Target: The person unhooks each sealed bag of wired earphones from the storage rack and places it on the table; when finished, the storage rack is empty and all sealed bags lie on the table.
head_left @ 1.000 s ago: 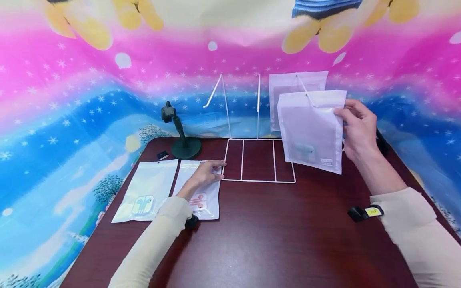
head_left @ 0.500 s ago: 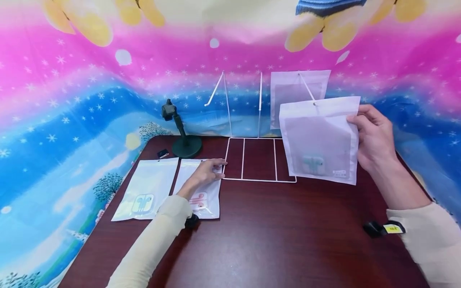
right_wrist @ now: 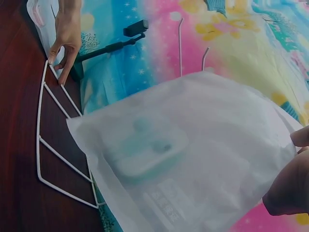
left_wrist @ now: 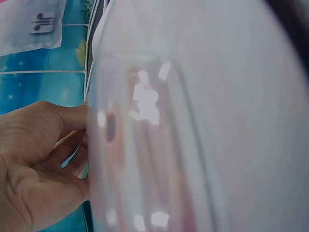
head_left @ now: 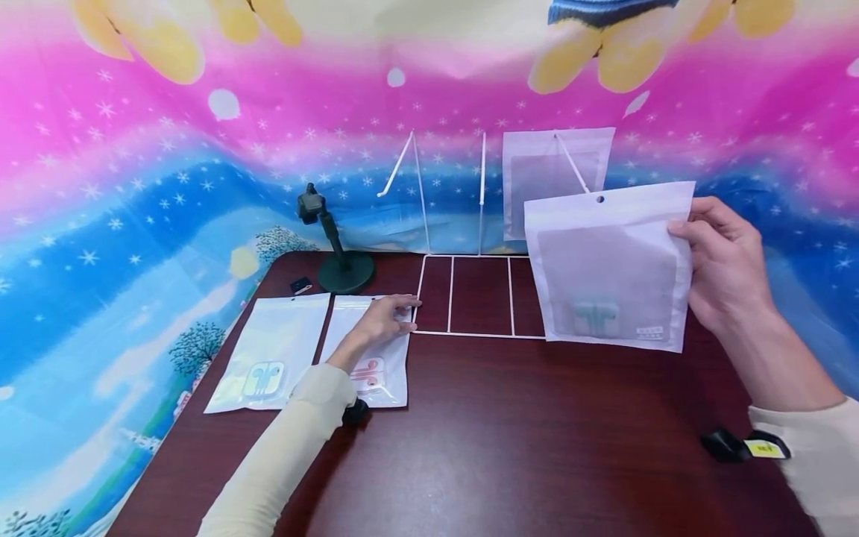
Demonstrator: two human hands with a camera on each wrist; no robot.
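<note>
My right hand (head_left: 728, 261) pinches the upper right edge of a white zip pouch (head_left: 607, 261), with mint-green earphones in a case showing faintly through it. The pouch's top hole lies just in front of the tip of the right hook (head_left: 570, 164) and looks off it. Another pouch (head_left: 523, 186) hangs further back on that hook. With thumb and fingers apart, my left hand (head_left: 381, 319) touches the left wire of the white rack's base (head_left: 479, 335). Under that hand lies a pouch with pink earphones (head_left: 368, 374), which fills much of the left wrist view.
A pouch with blue-green earphones (head_left: 264, 380) lies at the left of the dark red table (head_left: 510, 447). Behind it stand a dark green stand (head_left: 345, 272) and a small black object (head_left: 300, 286). Two bare hooks, left (head_left: 396, 164) and middle (head_left: 482, 171), jut from the rack.
My right hand has drawn the pouch forward and right along the right hook, and its hole has come to the tip and appears free. The left hand has stayed on the rack.
</note>
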